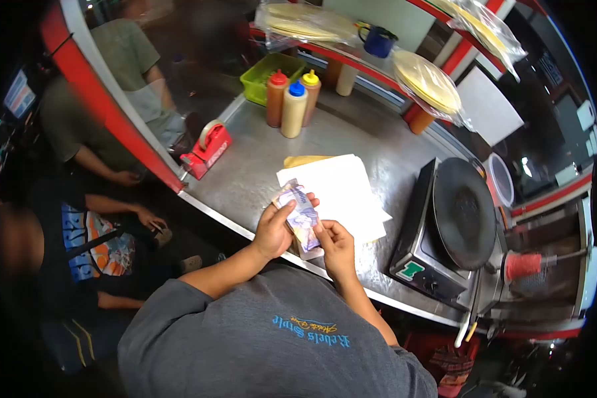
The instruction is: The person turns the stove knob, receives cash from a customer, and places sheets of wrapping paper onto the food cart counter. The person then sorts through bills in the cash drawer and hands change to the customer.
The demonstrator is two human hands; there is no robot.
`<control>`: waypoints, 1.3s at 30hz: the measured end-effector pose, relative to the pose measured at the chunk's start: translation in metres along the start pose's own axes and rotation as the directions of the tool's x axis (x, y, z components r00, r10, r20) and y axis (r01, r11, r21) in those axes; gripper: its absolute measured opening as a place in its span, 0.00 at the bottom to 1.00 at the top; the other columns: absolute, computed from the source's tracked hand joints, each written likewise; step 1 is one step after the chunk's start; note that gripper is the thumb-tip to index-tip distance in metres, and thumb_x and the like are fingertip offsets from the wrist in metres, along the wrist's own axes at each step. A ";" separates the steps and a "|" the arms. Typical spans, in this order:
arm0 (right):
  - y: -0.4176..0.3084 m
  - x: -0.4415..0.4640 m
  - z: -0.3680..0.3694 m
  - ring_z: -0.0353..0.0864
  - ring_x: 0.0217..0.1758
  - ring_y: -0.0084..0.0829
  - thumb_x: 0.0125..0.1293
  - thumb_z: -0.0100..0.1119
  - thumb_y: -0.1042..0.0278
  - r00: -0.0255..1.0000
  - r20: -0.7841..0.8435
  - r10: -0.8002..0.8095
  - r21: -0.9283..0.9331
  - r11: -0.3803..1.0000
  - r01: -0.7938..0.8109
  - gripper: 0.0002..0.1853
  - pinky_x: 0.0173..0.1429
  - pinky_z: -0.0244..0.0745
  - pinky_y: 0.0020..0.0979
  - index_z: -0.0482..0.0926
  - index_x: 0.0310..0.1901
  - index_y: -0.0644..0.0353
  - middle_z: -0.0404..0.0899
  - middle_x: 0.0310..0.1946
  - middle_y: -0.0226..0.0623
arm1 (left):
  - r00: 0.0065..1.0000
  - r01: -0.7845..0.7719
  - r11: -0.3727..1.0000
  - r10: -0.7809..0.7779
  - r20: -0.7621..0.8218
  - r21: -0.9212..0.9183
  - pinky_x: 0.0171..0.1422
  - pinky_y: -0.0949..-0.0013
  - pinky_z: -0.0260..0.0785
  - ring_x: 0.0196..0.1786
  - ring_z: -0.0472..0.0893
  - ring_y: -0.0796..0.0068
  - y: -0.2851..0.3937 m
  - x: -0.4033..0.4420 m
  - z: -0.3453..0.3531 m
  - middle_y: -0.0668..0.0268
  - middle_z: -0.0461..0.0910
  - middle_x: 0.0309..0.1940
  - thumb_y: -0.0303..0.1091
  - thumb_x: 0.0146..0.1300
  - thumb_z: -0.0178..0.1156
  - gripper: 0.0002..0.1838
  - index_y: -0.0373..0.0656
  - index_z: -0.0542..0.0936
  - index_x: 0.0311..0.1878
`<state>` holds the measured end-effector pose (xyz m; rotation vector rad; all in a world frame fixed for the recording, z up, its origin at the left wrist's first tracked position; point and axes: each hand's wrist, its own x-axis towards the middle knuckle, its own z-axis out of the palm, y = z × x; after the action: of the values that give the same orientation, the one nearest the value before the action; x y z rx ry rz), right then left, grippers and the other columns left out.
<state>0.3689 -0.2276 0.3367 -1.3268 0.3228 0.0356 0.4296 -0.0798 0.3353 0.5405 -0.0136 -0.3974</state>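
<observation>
My left hand (273, 229) is closed around several purple-toned banknotes (300, 213), its thumb lying over them. From the right, my right hand (338, 247) pinches the lower end of the same notes between thumb and fingers. The notes are held over the front edge of the metal counter (245, 169). Just beyond them lies a stack of white paper sheets (341, 189), with a strip of brown paper (304, 160) showing at its back edge.
Squeeze bottles (294, 113) stand by a green basket (264, 83). A red tape dispenser (207, 154) sits at the left edge. At right, a black pan (463, 212) rests on a stove (421, 265). Bagged flatbreads (428, 81) lie on the shelf. People (106, 232) are at left.
</observation>
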 end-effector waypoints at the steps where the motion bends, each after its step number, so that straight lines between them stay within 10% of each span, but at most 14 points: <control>1: 0.000 -0.003 -0.001 0.79 0.32 0.15 0.77 0.60 0.70 1.000 0.004 0.003 0.004 1.000 -0.003 0.10 0.37 0.74 0.21 0.81 0.50 0.70 0.84 0.33 0.30 | 1.000 0.003 0.999 -0.003 -0.008 0.032 0.68 0.52 0.76 0.63 0.81 0.59 -0.001 -0.001 0.000 0.54 0.79 0.60 0.35 0.80 0.52 0.21 0.38 0.68 0.70; 16: 0.025 -0.027 -0.016 0.83 0.31 0.22 0.77 0.56 0.73 0.970 0.105 0.221 -0.142 0.968 -0.206 0.13 0.36 0.79 0.25 0.78 0.58 0.69 0.86 0.36 0.35 | 0.975 -0.065 0.994 0.081 -0.206 0.086 0.65 0.50 0.77 0.61 0.82 0.58 -0.013 -0.020 -0.023 0.53 0.80 0.57 0.39 0.80 0.53 0.20 0.38 0.70 0.68; 19: -0.008 -0.025 -0.026 0.85 0.32 0.28 0.76 0.60 0.65 0.963 0.158 0.220 -0.689 0.723 -0.052 0.13 0.38 0.82 0.32 0.84 0.48 0.68 0.87 0.33 0.40 | 0.988 -0.088 0.992 0.075 -0.139 -0.092 0.64 0.52 0.78 0.58 0.84 0.60 -0.027 -0.018 -0.046 0.54 0.82 0.55 0.37 0.80 0.54 0.18 0.40 0.72 0.66; 20: 0.026 -0.015 -0.043 0.85 0.28 0.27 0.76 0.59 0.66 0.969 0.248 0.017 -0.598 0.789 0.139 0.13 0.32 0.81 0.30 0.84 0.48 0.69 0.86 0.31 0.41 | 0.973 -0.124 0.992 0.120 -0.197 -0.009 0.65 0.53 0.77 0.59 0.83 0.61 -0.030 -0.013 -0.053 0.54 0.82 0.56 0.36 0.80 0.53 0.18 0.40 0.72 0.67; 22: -0.015 -0.001 -0.021 0.82 0.24 0.23 0.76 0.58 0.73 0.966 0.202 0.159 -0.531 0.847 -0.028 0.10 0.23 0.75 0.25 0.83 0.50 0.71 0.85 0.28 0.41 | 0.969 -0.082 0.993 0.099 -0.227 0.080 0.66 0.56 0.77 0.61 0.82 0.63 -0.038 0.000 -0.070 0.55 0.81 0.58 0.35 0.81 0.52 0.18 0.40 0.72 0.68; 30: -0.122 -0.024 0.111 0.82 0.32 0.25 0.74 0.59 0.77 0.537 0.843 -0.031 -0.372 0.687 0.624 0.39 0.39 0.78 0.28 0.54 0.82 0.49 0.85 0.34 0.36 | 0.997 -0.003 0.933 -0.027 0.077 0.360 0.65 0.65 0.76 0.58 0.82 0.71 -0.057 0.010 -0.114 0.60 0.81 0.57 0.36 0.83 0.47 0.21 0.37 0.68 0.73; 33: -0.116 -0.028 0.125 0.89 0.36 0.42 0.73 0.60 0.74 0.490 0.871 -0.024 -0.338 0.694 0.635 0.41 0.50 0.80 0.38 0.52 0.83 0.46 0.87 0.34 0.46 | 0.995 0.019 0.943 -0.050 0.085 0.332 0.65 0.65 0.76 0.58 0.83 0.71 -0.058 0.013 -0.117 0.60 0.82 0.57 0.36 0.83 0.47 0.21 0.37 0.68 0.72; 39: -0.034 -0.025 0.105 0.81 0.43 0.26 0.75 0.61 0.71 0.462 0.884 0.074 -0.329 0.799 0.503 0.41 0.51 0.77 0.26 0.51 0.84 0.48 0.81 0.43 0.34 | 0.992 0.072 0.961 -0.096 0.079 0.266 0.66 0.64 0.76 0.58 0.83 0.70 -0.058 0.009 -0.126 0.59 0.83 0.56 0.35 0.83 0.48 0.21 0.36 0.68 0.72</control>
<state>0.3743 -0.1315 0.3962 -1.7423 -0.8501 0.6219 0.4317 -0.0657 0.1970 0.7869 -0.1335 -0.5073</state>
